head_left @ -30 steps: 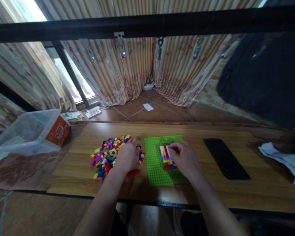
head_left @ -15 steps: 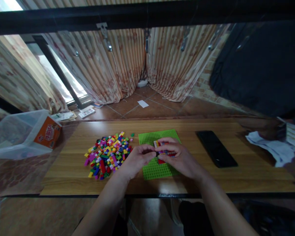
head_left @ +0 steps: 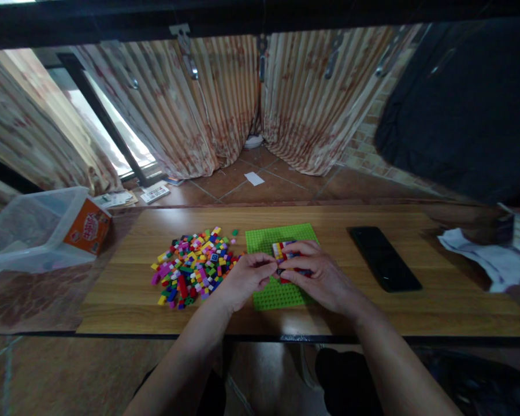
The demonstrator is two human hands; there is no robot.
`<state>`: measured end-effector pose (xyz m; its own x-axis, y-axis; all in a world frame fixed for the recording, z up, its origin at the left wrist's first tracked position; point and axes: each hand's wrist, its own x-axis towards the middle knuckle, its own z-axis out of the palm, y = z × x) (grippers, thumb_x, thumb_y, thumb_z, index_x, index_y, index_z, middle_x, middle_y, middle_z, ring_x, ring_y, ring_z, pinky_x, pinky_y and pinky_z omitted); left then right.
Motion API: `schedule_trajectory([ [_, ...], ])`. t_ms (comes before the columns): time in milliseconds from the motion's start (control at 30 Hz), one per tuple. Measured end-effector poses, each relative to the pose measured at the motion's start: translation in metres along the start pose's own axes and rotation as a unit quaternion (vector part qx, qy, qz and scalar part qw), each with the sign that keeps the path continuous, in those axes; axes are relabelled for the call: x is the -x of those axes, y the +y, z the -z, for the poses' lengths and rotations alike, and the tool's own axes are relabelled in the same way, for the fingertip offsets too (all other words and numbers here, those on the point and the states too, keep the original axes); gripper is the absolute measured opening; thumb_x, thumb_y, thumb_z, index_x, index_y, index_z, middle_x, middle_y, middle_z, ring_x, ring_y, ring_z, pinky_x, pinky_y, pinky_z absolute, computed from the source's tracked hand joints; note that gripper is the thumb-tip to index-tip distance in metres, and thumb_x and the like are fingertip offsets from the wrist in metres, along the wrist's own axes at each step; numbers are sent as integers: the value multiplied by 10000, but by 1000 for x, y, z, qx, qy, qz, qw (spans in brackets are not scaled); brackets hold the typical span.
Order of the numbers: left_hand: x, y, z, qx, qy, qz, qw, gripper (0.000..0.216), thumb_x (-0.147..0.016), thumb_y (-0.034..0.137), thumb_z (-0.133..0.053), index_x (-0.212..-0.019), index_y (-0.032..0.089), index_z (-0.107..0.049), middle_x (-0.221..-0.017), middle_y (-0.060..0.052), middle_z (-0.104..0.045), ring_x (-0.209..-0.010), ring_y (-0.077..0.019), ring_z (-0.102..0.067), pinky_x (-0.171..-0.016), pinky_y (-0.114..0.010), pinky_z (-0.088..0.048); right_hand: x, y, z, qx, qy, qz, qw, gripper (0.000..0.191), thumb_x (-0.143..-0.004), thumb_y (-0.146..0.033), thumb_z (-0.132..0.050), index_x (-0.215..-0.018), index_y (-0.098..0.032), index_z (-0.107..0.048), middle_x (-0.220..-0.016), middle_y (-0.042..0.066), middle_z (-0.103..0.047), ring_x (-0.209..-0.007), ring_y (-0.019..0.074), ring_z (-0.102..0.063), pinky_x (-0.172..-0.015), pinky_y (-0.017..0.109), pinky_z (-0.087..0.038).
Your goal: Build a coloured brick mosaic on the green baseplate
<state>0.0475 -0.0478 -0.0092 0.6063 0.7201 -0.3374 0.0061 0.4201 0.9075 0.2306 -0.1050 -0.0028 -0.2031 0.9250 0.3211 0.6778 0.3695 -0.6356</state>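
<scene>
On a green studded baseplate (head_left: 268, 297) stands a low block of joined toy bricks (head_left: 278, 249), with white, yellow, red and blue showing. My right hand (head_left: 320, 274) is curved over this block, its fingers and thumb pressed against it and covering most of it. My left hand (head_left: 248, 278) comes in from the left, thumb and forefinger pinched together at the block's left edge, close to the right fingertips. Something small and dark shows between the two hands, too small to name. Left of the plate lies a heap of loose toy bricks (head_left: 195, 267) in many colours.
A black phone-like slab (head_left: 383, 258) lies on the wooden table (head_left: 125, 300), right of the plate. Crumpled white paper (head_left: 481, 254) is at the far right. A clear plastic tub (head_left: 30, 237) with an orange label stands beyond the table's left end.
The view has shifted slightly. My right fingers have spread a little over the brick block, and my left fingertips remain pinched at its left edge.
</scene>
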Motion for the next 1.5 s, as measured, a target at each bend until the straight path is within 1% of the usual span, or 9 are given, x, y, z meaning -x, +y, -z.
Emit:
schedule_trajectory([
  [133, 2, 2, 0, -63, 7, -11, 998, 291, -734, 404, -674, -737, 121, -608, -639, 15, -588, -456, -33, -367, -453, -199, -228, 3, 3, 0, 32, -9, 3, 999, 111, -860, -287, -662, -878, -298, -771, -1125, 37, -657, -1112, 217, -540, -976, 432, -444],
  [333, 1, -2, 2, -156, 21, -38, 987, 171, -759, 301, -626, -730, 132, -635, -592, 36, -553, -498, -61, -392, -494, -200, -297, 5, 9, -1, 42, -3, -54, 998, 92, -793, -269, -728, -861, -304, -777, -1134, 40, -653, -1088, 228, -559, -964, 446, -456],
  [467, -4, -8, 1, -207, 14, -73, 976, 111, -745, 233, -607, -709, 137, -650, -615, 32, -559, -564, -83, -451, -560, -209, -353, 5, 7, 0, 50, -4, -48, 998, 107, -825, -269, -687, -867, -309, -778, -1192, 46, -642, -1128, 241, -537, -972, 473, -450],
  [567, -5, -11, 1, -232, 11, -92, 968, 123, -746, 236, -608, -700, 137, -664, -649, 21, -583, -612, -96, -482, -593, -214, -371, 6, 6, 3, 61, -16, -11, 998, 140, -865, -279, -642, -904, -304, -774, -1235, 53, -626, -1162, 247, -512, -981, 479, -441],
  [667, -4, -12, 2, -250, 4, -95, 964, 171, -767, 275, -608, -708, 137, -689, -633, 22, -579, -601, -98, -474, -584, -217, -363, 7, 6, 3, 63, -26, 8, 998, 131, -862, -290, -650, -908, -311, -771, -1249, 46, -624, -1178, 253, -502, -989, 491, -433],
  [867, -4, -15, 4, -278, -9, -101, 955, 219, -799, 305, -595, -738, 134, -719, -640, 14, -608, -602, -104, -488, -587, -220, -371, 6, 8, -1, 46, -1, -39, 998, 110, -833, -236, -669, -821, -289, -764, -1196, 39, -640, -1127, 231, -540, -977, 467, -440],
  [1033, -6, -17, 0, -288, 16, -112, 951, 197, -799, 278, -584, -731, 149, -716, -664, 6, -643, -621, -117, -527, -602, -224, -397, 2, 3, -8, 29, 38, -100, 994, 113, -778, -166, -666, -731, -250, -725, -1102, 37, -657, -1058, 219, -574, -941, 438, -454],
  [1233, -8, -19, -6, -308, 92, -113, 940, 126, -764, 252, -614, -730, 150, -681, -696, -15, -671, -637, -133, -572, -615, -236, -426, 1, 1, -11, 24, 78, -126, 989, 128, -721, -137, -661, -757, -249, -712, -1110, 39, -646, -1063, 225, -580, -970, 446, -436],
  [1500, -9, -21, -7, -340, 102, -121, 927, 175, -787, 295, -601, -732, 149, -681, -690, -19, -669, -628, -133, -572, -590, -237, -418, 3, 12, -8, -4, 103, -158, 982, 83, -725, -194, -669, -776, -248, -708, -1164, 55, -622, -1096, 239, -573, -1002, 462, -407],
])
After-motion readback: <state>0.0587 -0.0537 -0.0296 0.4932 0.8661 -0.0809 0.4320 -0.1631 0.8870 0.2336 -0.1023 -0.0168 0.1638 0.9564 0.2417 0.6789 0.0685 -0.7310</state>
